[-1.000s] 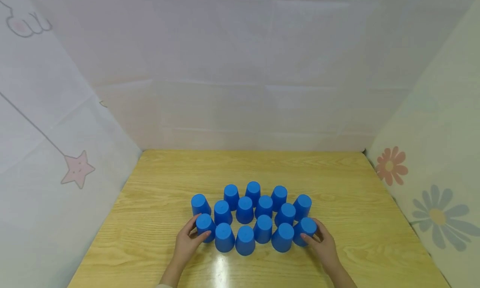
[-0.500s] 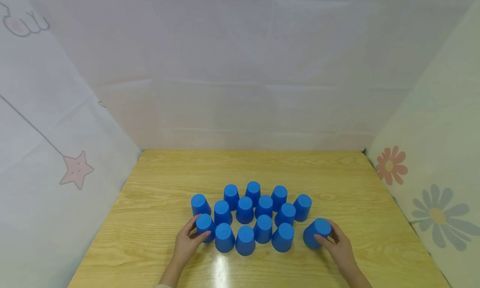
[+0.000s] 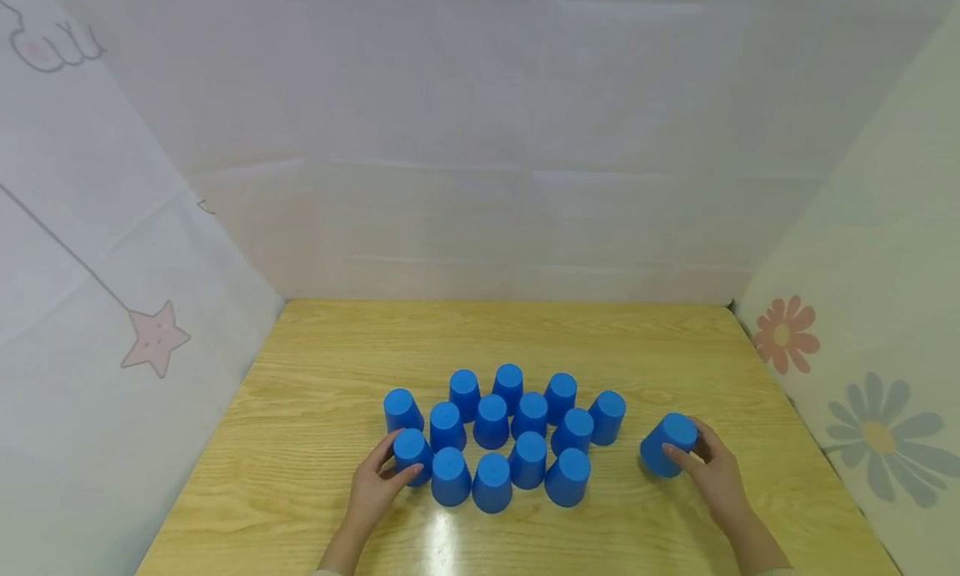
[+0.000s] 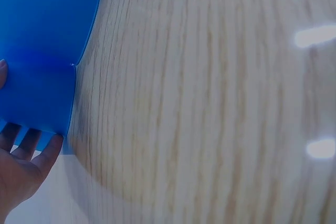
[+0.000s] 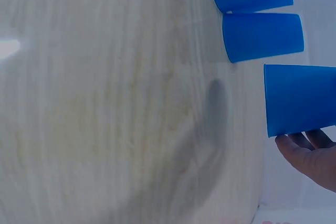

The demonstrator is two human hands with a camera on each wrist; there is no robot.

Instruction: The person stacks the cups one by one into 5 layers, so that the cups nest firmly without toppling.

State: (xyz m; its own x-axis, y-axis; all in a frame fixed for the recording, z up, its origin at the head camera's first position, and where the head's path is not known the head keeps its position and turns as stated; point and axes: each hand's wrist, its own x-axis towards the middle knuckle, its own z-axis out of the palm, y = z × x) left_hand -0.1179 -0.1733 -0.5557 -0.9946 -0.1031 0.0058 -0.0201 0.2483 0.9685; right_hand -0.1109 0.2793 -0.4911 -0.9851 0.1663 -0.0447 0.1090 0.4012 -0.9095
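Handling of inverted blue cups with both hands. The right hand [image 3: 716, 474], its grip closed with thumb and fingers about the right-hand cup [image 3: 667, 447], holds it to the right of the group, well apart; in the right wrist view its rim appears raised off the counter [image 3: 300, 443]. The left hand [image 3: 375, 486] likewise grips the left-hand cup [image 3: 412, 449], at the group's front left, beside thirteen other cups [image 3: 491, 418]. The step in hand is judged to be moving one cup aside; the next move would call for lowering it level, mouth down, before loosening the grip.
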